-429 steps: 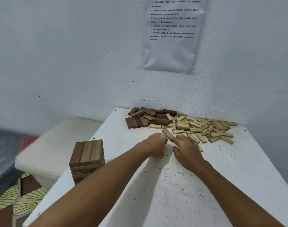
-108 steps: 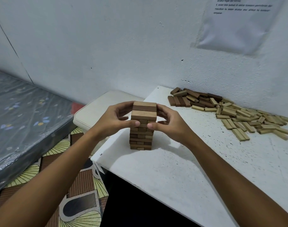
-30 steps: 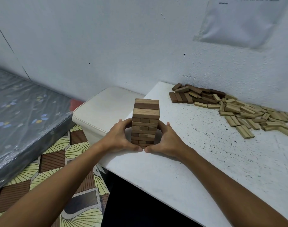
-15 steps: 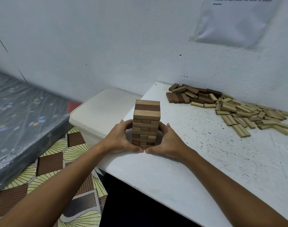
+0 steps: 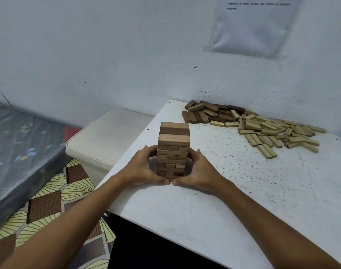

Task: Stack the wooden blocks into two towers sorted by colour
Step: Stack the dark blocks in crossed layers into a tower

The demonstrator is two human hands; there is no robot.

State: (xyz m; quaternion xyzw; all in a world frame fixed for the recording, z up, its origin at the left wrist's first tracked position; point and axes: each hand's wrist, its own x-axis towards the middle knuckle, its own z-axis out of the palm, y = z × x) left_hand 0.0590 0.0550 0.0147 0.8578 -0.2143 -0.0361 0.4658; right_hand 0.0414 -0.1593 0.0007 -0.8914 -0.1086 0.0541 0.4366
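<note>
Tower [image 5: 173,150] of brown blocks stands upright near the left edge of the white table [image 5: 214,208], its long axis vertical. Compared with 3.6 seconds ago, when both hands were up at the top layers, they are now down at its base, much as half a second ago. The left hand [image 5: 141,168] curls round the lower left side and the right hand [image 5: 199,171] round the lower right; the thumbs nearly meet in front of the bottom layer, so both hands hold the tower, fingers bent.

One tower is in view. About nine layers can be counted, crossing in direction: some show three block ends, others one long side. The second layer from the top is darker than the rest.

Loose blocks lie in a pile [image 5: 255,126] along the wall at the far side of the table, well apart from the tower: roughly a dozen dark ones at its left end, and several dozen pale ones to the right, too jumbled for an exact count.
</note>
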